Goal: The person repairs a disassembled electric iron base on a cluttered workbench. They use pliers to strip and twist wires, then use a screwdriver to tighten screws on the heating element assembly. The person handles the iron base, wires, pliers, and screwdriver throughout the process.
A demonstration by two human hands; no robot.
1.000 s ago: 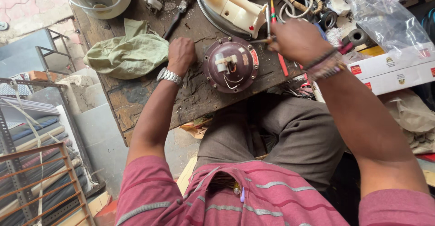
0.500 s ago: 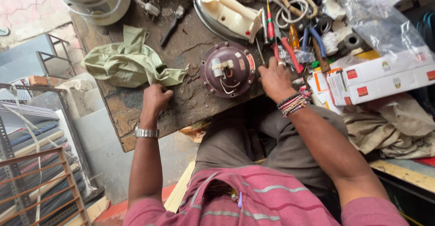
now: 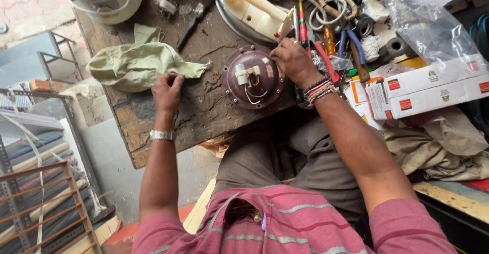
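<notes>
Since half a second ago, your left hand (image 3: 167, 92) has slid up to the green cloth (image 3: 135, 65).

Its curled fingers touch the cloth's edge, not yet clamped. Your right hand (image 3: 291, 60) rests fingers-together on the round maroon motor housing (image 3: 252, 76), which lies well right of your left hand, so the right is nearer.

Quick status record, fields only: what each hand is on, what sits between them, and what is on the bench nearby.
left hand: resting at the edge of the green cloth, fingers curled
right hand: on the upper right rim of the round maroon motor housing; grip cannot be told
motor housing: flat on the worn workbench, white part and loose wires on top
behind housing: cream iron body
right of housing: pliers and screwdrivers, white cartons
</notes>
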